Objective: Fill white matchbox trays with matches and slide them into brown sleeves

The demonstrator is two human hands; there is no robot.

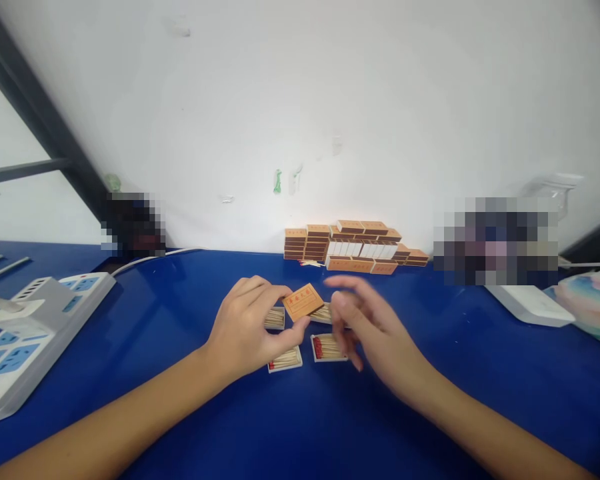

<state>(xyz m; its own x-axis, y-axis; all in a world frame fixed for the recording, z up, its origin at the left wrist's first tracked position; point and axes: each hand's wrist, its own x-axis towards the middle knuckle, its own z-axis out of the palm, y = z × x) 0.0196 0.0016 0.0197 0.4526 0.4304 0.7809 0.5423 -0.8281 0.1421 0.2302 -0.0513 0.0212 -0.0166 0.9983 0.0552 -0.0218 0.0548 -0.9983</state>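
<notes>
Blue table (290,427), spread across the near ground, with two open trays of red-headed matches foremost: near left tray (286,361), partly hidden behind the left thumb, and near right tray (330,348), its right end behind the right fingers. Left hand (255,317): closed in a pinch, thumb and fingers on the edges of one orange-labelled matchbox (303,302), which is held up tilted above the trays, printed face showing. Right hand (370,320): slightly blurred, thumb and fingers parted and loosely curled, to the right of the matchbox and apart from it; contact with the trays cannot be told. Behind the hands, two further trays of matches, both partly covered: far left tray (275,319) and far right tray (322,313). At left, one white power strip (50,337) with blue socket panels and a white adapter (35,303) plugged in. At right, one white device (535,307), just beside a pastel patterned pouch (587,297). At the far edge, one stepped stack of matchboxes (353,248), orange and brown, white at its middle; a few loose matches (310,263) at its foot. Farthest, white wall (280,100), marked in places.
</notes>
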